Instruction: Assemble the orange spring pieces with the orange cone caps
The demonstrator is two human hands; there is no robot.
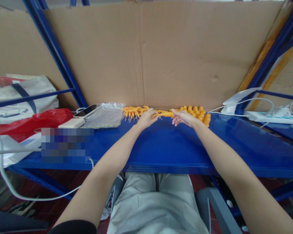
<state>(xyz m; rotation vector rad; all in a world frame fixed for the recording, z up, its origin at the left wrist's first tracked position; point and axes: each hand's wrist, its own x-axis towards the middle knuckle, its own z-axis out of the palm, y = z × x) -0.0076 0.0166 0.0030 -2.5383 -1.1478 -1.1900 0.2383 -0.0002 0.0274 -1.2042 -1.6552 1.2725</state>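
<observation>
An orange piece (pixel 166 113) spans the gap between my two hands, above the blue shelf. My left hand (pixel 147 118) is closed on an orange-handled corkscrew; a metal spiral (pixel 160 118) shows just beside its fingertips. At the other end, my right hand (pixel 183 117) has its thumb and fingers around the orange piece, its lower fingers loosely curled. Left of my left hand lies a row of orange corkscrews (pixel 132 112), their metal spirals pointing toward me. Behind and right of my right hand stand several orange cylindrical parts (pixel 196 111), partly hidden by the hand.
A tall cardboard sheet (pixel 185 55) closes off the back of the blue shelf (pixel 166 146). To the left lie a clear plastic bag (pixel 104 118), a phone (pixel 86 111), a white box (pixel 71 123) and a red bag (pixel 48 118). White cables (pixel 234 114) run along the right.
</observation>
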